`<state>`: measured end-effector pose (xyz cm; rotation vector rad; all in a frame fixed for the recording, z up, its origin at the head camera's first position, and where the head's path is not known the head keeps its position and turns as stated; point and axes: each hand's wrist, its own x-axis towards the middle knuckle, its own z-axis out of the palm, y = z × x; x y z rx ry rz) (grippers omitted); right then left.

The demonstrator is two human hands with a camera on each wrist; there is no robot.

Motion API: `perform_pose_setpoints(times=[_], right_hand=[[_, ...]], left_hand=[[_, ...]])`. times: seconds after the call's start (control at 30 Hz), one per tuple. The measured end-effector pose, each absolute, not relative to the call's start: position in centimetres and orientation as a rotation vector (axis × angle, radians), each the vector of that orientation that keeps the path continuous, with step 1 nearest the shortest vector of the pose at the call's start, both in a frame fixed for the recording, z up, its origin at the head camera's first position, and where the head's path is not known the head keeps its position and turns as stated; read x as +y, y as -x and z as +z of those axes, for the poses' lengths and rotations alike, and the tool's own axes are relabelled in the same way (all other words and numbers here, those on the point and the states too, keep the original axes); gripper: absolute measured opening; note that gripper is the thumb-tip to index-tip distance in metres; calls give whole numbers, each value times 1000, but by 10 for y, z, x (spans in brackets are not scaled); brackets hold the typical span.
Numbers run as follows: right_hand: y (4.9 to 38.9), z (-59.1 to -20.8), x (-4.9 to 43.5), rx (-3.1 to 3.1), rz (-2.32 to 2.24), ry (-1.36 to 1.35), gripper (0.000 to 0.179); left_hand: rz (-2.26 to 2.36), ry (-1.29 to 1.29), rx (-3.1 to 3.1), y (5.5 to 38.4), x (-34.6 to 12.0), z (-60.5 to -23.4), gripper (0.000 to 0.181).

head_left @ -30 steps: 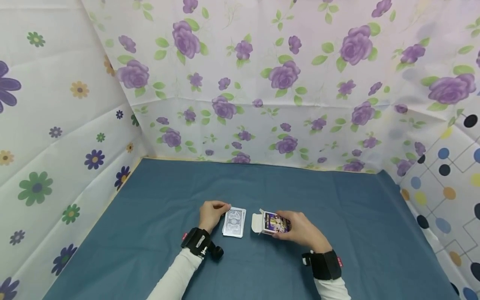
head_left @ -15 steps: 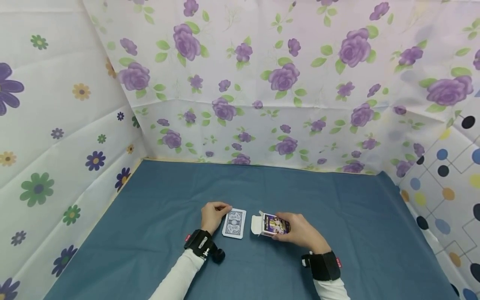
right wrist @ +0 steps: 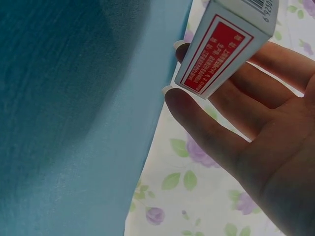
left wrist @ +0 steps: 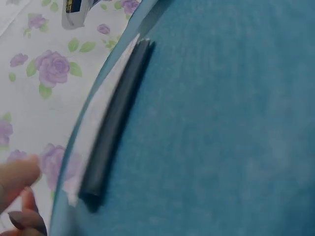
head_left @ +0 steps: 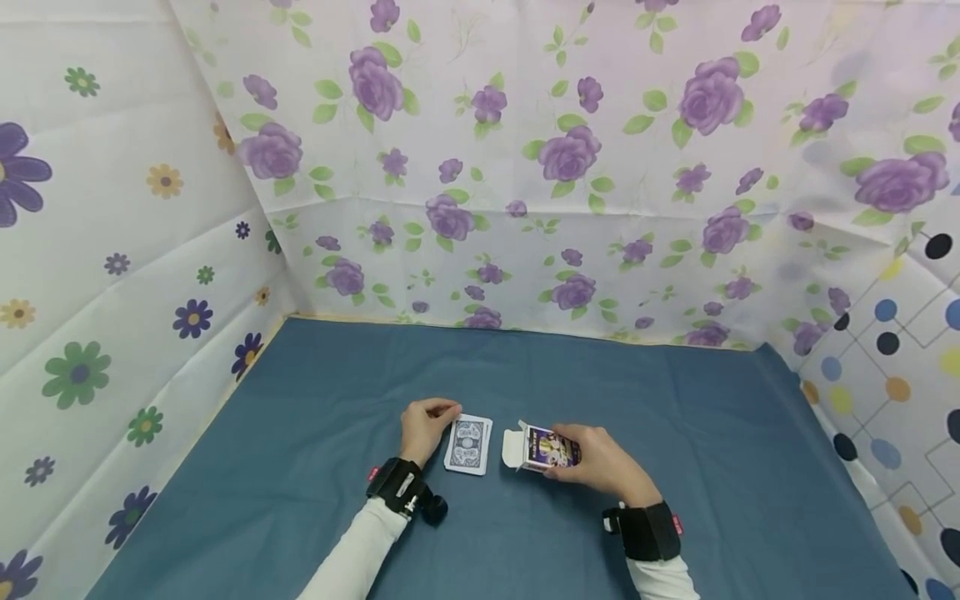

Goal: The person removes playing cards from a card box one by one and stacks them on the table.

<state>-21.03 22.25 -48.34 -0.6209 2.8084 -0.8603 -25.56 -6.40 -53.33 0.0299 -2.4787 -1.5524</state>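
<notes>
A deck of playing cards (head_left: 468,445) lies back-up on the blue cloth, its edges slightly uneven. The left hand (head_left: 422,427) is at the deck's far left corner with bent fingers; whether they pinch it is unclear. In the left wrist view, fingertips (left wrist: 27,172) show left of the deck (left wrist: 110,123), seen nearly edge-on with a dark side. The right hand (head_left: 600,458) grips a card box (head_left: 551,447) printed purple and black. The box's white flap (head_left: 514,447) hangs open towards the deck. In the right wrist view, fingers are round the box's white-and-red side (right wrist: 216,56).
The blue cloth (head_left: 360,367) covers the table. A purple-flowered curtain (head_left: 510,167) rises behind it, with patterned curtains at the left (head_left: 142,308) and right (head_left: 900,392). Black camera straps sit on both wrists (head_left: 397,483).
The cards shift slightly against one another at the left hand's fingers. The right hand and the box stay nearly in place.
</notes>
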Motion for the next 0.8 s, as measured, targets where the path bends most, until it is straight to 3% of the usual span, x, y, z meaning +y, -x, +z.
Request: perform_pose_setpoints(times=[0.33,0.8], right_hand=[[205,-471,219,2822,-865,688,64],[198,-460,216,2824,-882,768,60]], left_hand=[[-1692,586,-2645,214,-21,-489,17],[-1861,468,-2740,204,-3,-488,11]])
